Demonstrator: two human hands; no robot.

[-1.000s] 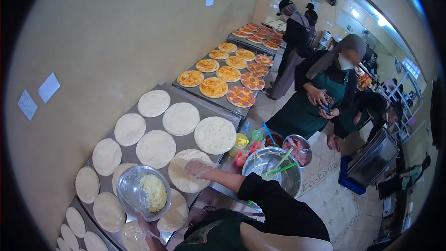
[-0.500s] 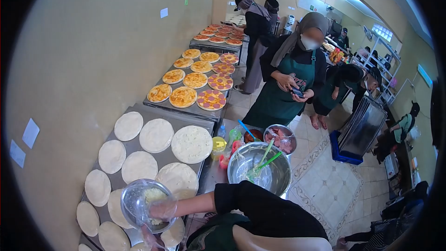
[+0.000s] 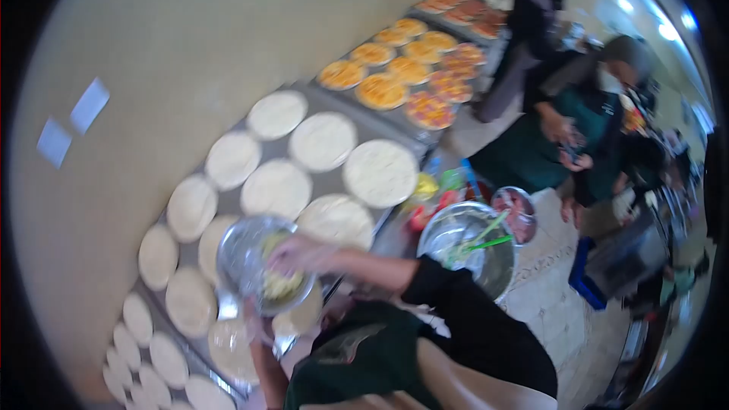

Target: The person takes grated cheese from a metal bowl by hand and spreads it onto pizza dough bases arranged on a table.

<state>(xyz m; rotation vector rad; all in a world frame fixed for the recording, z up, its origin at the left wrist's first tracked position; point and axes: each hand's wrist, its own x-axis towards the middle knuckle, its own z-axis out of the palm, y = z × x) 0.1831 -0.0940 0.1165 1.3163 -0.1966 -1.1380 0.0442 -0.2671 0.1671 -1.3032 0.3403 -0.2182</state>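
Observation:
A shiny metal bowl (image 3: 237,262) is held tilted over the dough-covered trays. Inside it lies a pale yellow heap that looks like grated cheese (image 3: 282,285). My left hand (image 3: 260,326), in a clear plastic glove, grips the bowl at its lower rim. Also gloved, my right hand (image 3: 298,253) reaches into the bowl with its fingers drawn together at the cheese; motion blur softens the fingertips. Round flat dough bases (image 3: 276,189) surround the bowl on a dark metal tray (image 3: 319,98). One base (image 3: 380,173) at the tray's right has a white topping.
Sauced pizzas (image 3: 382,91) fill the tray beyond. To my right stand a large steel basin (image 3: 503,266) with a green-handled utensil and a bowl of pink sliced meat (image 3: 516,216). A co-worker in a green apron (image 3: 524,140) stands past them. A wall borders the left.
My view has turned and tilted, so the trays appear farther right and more dough bases show at lower left. My right hand has lifted slightly within the bowl, its fingers gathered.

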